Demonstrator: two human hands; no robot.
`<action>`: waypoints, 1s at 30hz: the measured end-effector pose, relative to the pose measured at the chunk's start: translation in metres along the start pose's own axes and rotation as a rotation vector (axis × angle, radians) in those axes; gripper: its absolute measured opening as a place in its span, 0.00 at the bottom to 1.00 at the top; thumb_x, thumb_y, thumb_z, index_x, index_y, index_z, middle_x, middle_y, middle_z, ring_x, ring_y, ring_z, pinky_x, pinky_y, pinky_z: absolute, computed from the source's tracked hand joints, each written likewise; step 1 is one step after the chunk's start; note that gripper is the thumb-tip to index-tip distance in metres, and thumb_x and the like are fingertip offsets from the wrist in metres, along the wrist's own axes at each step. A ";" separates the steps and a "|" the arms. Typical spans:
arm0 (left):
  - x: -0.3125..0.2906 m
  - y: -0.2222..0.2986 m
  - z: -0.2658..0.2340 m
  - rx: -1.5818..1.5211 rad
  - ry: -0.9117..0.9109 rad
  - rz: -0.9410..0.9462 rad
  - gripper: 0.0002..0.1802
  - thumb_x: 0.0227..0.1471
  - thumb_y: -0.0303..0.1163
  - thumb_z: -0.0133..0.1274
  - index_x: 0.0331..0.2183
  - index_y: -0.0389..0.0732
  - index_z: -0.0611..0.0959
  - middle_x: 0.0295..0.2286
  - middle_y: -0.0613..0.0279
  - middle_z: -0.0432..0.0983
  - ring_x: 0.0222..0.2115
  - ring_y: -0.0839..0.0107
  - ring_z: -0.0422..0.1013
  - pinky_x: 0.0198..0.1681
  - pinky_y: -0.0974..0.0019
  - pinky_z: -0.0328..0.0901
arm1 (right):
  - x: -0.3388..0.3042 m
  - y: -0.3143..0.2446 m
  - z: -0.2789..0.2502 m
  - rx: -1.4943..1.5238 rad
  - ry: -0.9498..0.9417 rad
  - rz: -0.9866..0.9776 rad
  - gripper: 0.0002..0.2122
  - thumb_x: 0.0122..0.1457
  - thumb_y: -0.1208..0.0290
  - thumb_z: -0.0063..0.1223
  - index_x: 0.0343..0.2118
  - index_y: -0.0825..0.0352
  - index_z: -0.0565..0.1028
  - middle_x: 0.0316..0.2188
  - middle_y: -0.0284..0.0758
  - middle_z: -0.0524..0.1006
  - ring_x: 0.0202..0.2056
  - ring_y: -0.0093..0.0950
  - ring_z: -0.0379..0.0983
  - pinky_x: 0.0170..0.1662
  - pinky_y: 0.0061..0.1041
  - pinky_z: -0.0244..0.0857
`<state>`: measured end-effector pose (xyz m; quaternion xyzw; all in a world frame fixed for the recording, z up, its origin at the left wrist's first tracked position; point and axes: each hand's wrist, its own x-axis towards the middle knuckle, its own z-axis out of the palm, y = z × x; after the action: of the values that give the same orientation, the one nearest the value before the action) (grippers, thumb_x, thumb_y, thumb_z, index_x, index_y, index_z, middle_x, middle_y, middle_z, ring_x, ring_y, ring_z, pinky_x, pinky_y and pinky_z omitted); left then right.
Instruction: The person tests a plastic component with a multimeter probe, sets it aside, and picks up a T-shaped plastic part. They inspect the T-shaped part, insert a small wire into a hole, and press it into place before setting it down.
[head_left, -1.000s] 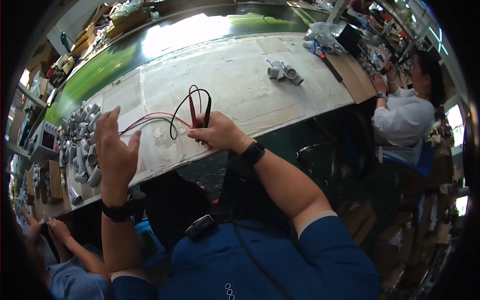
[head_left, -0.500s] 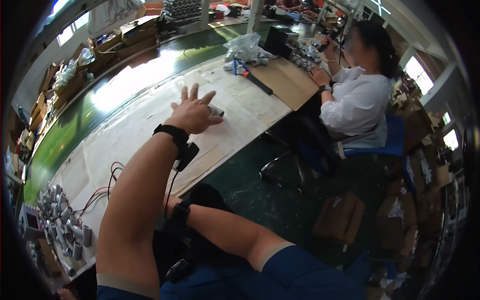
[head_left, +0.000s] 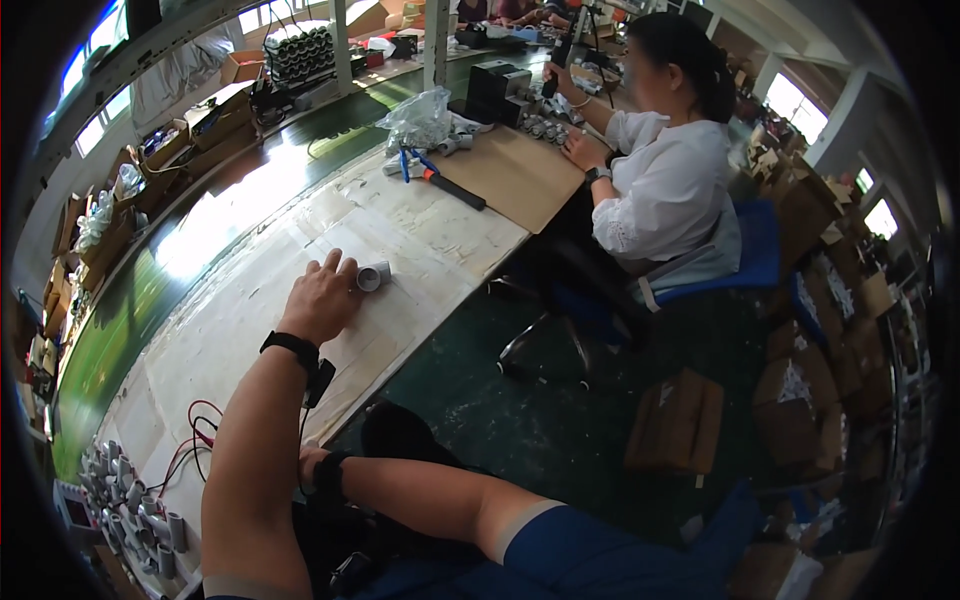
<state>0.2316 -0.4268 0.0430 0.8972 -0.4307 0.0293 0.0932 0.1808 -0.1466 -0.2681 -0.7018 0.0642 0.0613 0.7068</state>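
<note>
On the pale worktop (head_left: 430, 260) a short grey pipe fitting (head_left: 373, 277) lies with its round end toward me. Beside it, on its left, my left hand (head_left: 322, 298) rests with the fingers apart and slightly bent. The fingertips are close to the fitting; whether they touch it I cannot tell. At the table's near edge is my right hand (head_left: 311, 462), with its fingers hidden behind my left forearm. Each wrist wears a black band, and a small black box hangs by the left one with a cable.
Many grey fittings (head_left: 130, 510) are heaped at the near left by red and black wires (head_left: 190, 450). A hammer (head_left: 455, 188), blue-handled pliers (head_left: 412, 162) and a plastic bag (head_left: 418, 118) lie farther off. To the right a co-worker (head_left: 660, 170) sits beside a cardboard sheet (head_left: 510, 175).
My left hand has gone from spread wide over the fitting to its left side, fingers less stretched, uncovering more of the fitting. The whole view has shifted, with the co-worker now farther left.
</note>
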 end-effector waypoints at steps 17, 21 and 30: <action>-0.087 -0.129 -0.126 0.209 -0.001 -0.111 0.12 0.52 0.31 0.63 0.40 0.41 0.83 0.35 0.52 0.82 0.38 0.50 0.78 0.48 0.50 0.69 | -0.104 -0.228 -0.141 -0.542 -0.402 -0.385 0.15 0.58 0.62 0.65 0.40 0.69 0.81 0.39 0.46 0.83 0.49 0.40 0.78 0.54 0.40 0.70; -0.155 -0.140 -0.174 0.129 -0.034 -0.173 0.13 0.50 0.27 0.63 0.40 0.39 0.83 0.33 0.51 0.80 0.36 0.50 0.77 0.42 0.52 0.70 | -0.091 -0.203 -0.130 -0.446 -0.097 -0.700 0.11 0.58 0.66 0.65 0.33 0.70 0.80 0.25 0.42 0.80 0.34 0.38 0.82 0.38 0.40 0.76; -0.279 -0.222 -0.124 -0.241 -0.167 -0.645 0.16 0.49 0.24 0.65 0.42 0.40 0.82 0.35 0.51 0.79 0.38 0.53 0.78 0.44 0.55 0.71 | -0.109 -0.249 -0.156 -0.063 -0.387 -0.135 0.11 0.59 0.70 0.63 0.33 0.74 0.78 0.19 0.38 0.76 0.15 0.29 0.75 0.16 0.28 0.68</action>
<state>0.2328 -0.0529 0.0955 0.9689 -0.1318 -0.1259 0.1672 0.1172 -0.3036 -0.0045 -0.7015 -0.1219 0.1496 0.6860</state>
